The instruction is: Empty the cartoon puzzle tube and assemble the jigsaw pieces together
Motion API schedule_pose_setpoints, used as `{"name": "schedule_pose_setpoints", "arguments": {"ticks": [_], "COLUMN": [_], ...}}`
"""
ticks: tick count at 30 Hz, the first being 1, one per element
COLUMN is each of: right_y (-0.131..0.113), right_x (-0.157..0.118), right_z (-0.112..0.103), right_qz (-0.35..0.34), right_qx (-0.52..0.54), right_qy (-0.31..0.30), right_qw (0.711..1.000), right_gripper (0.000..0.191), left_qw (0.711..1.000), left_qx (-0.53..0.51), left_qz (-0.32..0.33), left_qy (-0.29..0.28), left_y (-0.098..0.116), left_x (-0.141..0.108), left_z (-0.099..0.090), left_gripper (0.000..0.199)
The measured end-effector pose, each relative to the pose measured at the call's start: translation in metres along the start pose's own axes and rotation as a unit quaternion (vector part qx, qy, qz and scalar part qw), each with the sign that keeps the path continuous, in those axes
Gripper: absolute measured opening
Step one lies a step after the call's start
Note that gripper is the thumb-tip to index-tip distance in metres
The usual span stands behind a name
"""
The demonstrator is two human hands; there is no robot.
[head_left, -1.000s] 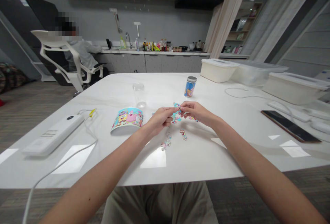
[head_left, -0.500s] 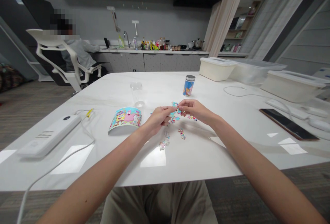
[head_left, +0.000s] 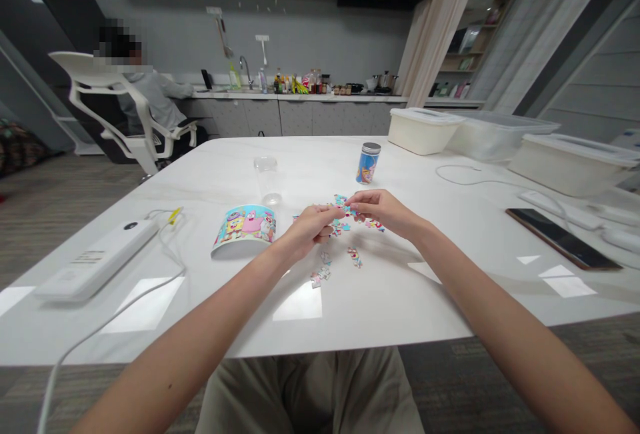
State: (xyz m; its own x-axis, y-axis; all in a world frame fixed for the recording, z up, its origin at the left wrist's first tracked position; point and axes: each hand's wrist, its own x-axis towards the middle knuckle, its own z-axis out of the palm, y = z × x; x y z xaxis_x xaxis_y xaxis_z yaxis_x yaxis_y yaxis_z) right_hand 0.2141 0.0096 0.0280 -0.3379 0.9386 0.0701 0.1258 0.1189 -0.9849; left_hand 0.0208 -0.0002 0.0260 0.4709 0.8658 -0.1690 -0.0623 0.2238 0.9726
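Observation:
My left hand and my right hand meet above the white table, fingertips almost touching. Each is closed in a pinch on small jigsaw puzzle pieces; fingers partly hide them. More loose pieces lie under and around my hands. Nearer to me are a few joined pieces and another small cluster. Left of my left hand a curved picture sheet with cartoon figures rests on the table. Behind it stands a clear plastic jar. A blue cartoon-printed canister stands upright beyond my right hand.
A white power strip with its cable lies at the left. To the right are a dark phone, cables and lidded plastic boxes. Someone in a grey top sits on a white chair near the kitchen counter.
My right fingers have shifted slightly against the piece at my left fingertips. The view has tilted a little; the loose pieces and containers stay in place.

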Motion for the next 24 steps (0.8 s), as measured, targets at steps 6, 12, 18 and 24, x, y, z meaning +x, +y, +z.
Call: {"name": "schedule_pose_setpoints", "arguments": {"ticks": [6,12,18,24], "right_y": [0.0032,-0.0015,-0.0034,-0.0009], "right_x": [0.0019,-0.0001,-0.0017,-0.0006], "right_z": [-0.0019,0.0007,0.0005,-0.0007], "right_qz": [0.005,0.013,0.015,-0.005], "right_qx": [0.010,0.054,0.056,0.024], "right_qy": [0.002,0.000,-0.014,0.021], "right_qw": [1.000,0.998,0.998,0.999], "right_gripper": [0.034,0.034,0.032,0.030], "left_qw": [1.000,1.000,1.000,0.999], "left_qx": [0.013,0.005,-0.004,-0.039], "left_qz": [-0.003,0.008,0.016,0.005], "left_qy": [-0.014,-0.018,-0.006,-0.005], "left_y": [-0.0015,-0.0025,0.0023,0.0042], "left_x": [0.0010,0.0008,-0.0034,-0.0039], "left_z": [-0.0008,0.0004,0.0032,0.0042], "left_gripper": [0.030,0.031,0.027,0.033]}}
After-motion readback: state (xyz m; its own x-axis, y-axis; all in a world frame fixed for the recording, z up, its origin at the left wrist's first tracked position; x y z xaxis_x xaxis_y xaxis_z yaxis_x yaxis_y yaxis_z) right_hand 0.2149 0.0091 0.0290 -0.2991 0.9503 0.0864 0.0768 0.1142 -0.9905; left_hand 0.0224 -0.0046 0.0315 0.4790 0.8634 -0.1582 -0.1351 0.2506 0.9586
